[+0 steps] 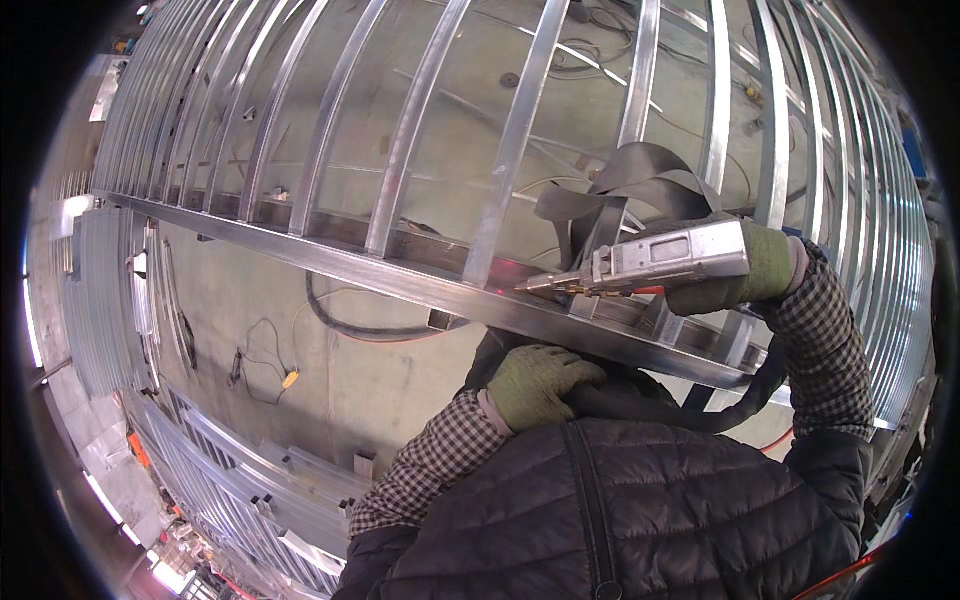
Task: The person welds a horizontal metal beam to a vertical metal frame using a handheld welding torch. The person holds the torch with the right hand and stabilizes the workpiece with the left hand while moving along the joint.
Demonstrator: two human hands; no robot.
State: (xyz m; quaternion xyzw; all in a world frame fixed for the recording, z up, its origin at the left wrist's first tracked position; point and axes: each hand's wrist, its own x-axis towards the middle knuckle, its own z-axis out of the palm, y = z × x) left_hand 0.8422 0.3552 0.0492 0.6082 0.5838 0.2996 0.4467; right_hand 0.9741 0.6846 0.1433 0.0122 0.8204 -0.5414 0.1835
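Observation:
My right hand (757,265), in a green work glove, is wrapped round the grip of a silver handheld welding gun (672,255). Its narrow tip points left at the joint where an upright metal bar (520,140) meets a long metal rail (400,285); a small red light spot shows there. On the near side of the rail, my gloved left hand (540,385) closes over a thick black hose (650,402) lying across my front. Its fingertips are partly hidden. A loose dark grey strap or sleeve (650,180) bunches over the bars behind the gun.
Parallel metal bars fill the far side of the frame. Cables (590,55) lie on the floor (390,390) beyond and below it. At the lower left are stacked metal frames (235,465); a ribbed metal panel (102,300) stands farther left.

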